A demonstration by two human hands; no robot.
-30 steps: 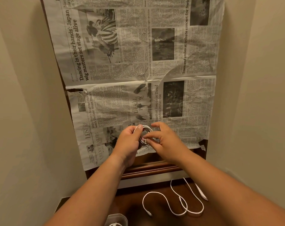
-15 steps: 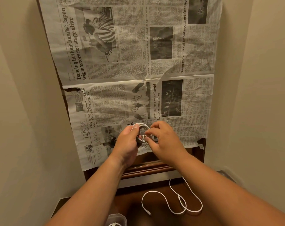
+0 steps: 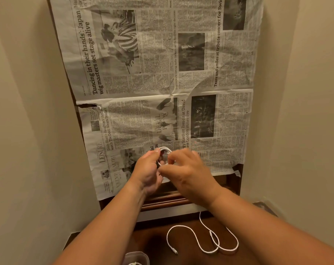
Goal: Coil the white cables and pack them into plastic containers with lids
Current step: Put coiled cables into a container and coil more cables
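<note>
Newsprint sheets cover our dark wooden worktop between beige walls. Above its near edge our left hand and blurred right hand pinch the half-hidden coiled white cable. Below lie a loose white cable and a cut-off clear plastic container.

Small coil of thin white cable, loops upright, pinched between left hand and right hand. I note a loose white cable snaking flat on the dark wooden surface below them, one plug end free. Clear plastic container at bottom edge, cropped.
</note>
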